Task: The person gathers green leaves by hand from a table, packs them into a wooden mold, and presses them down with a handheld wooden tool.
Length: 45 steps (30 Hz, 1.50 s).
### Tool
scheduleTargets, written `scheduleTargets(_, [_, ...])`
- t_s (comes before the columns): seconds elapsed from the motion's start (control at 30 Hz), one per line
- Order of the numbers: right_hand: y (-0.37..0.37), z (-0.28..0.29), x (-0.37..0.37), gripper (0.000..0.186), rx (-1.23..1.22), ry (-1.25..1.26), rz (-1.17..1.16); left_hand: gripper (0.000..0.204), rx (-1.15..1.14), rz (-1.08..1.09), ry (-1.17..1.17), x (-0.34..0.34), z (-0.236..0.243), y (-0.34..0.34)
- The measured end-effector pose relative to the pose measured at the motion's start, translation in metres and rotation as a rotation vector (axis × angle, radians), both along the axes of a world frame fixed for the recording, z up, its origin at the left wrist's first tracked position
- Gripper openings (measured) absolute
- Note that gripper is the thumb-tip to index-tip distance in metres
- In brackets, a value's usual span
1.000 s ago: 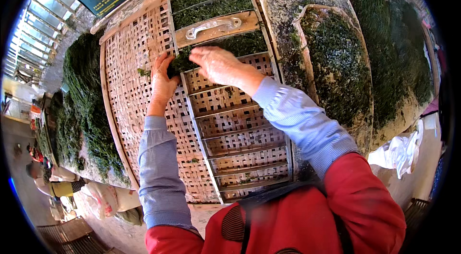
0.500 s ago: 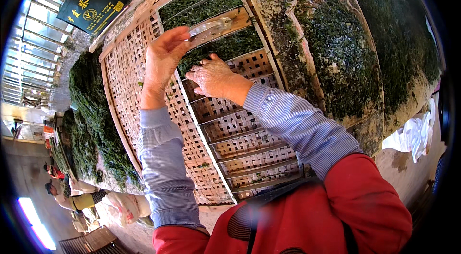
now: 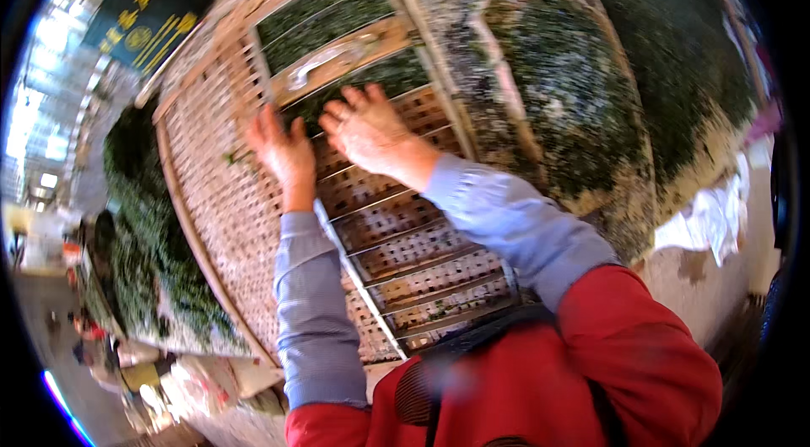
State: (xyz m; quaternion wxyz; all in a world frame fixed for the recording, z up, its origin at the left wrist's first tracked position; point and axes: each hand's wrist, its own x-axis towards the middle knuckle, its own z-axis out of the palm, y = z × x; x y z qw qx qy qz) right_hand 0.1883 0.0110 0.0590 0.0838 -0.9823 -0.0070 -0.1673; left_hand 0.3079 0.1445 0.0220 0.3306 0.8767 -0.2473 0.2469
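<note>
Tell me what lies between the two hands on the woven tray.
Head view: only bare bamboo lattice separates the left hand from the right hand; they don't touch.

Near the middle of the frame, the left hand (image 3: 283, 151) and the right hand (image 3: 367, 128) lie flat, fingers spread, on a woven bamboo tray (image 3: 211, 194) crossed by a metal-barred frame (image 3: 405, 253). The right fingertips touch a layer of dark green seaweed (image 3: 337, 12) above. A wooden block with a metal handle (image 3: 337, 63) sits on that layer. Seaweed-covered mats (image 3: 574, 109) fill the upper right.
</note>
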Motion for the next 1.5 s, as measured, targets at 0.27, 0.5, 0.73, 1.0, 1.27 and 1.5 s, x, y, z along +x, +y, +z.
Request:
scheduleTargets(0.27, [-0.031,0.025,-0.014,0.017,0.344,0.147,0.082,0.044,0.446,-0.238,-0.209,-0.048,0.012,-0.011])
scheduleTargets(0.5, [-0.159,0.094,-0.119,0.032,-0.170,0.148,-0.604,0.040,0.357,-0.199,-0.269,-0.056,0.019,-0.002])
scheduleTargets(0.73, [-0.206,0.056,-0.129,0.009,-0.160,-0.162,-0.446,0.041,0.367,-0.296,-0.192,-0.058,0.017,-0.009])
scheduleTargets(1.0, [-0.081,0.075,-0.017,0.011,1.194,-0.247,-0.061,0.045,0.415,-0.175,-0.265,-0.069,0.021,-0.009])
scheduleTargets(1.27, [-0.027,0.008,-0.002,0.027,-0.164,-0.058,0.006,0.045,0.285,-0.206,-0.131,-0.060,0.019,-0.001])
scheduleTargets(1.5, [0.002,0.021,0.002,0.039,-0.096,0.046,0.119,0.047,0.448,-0.204,-0.112,-0.055,0.020,-0.008])
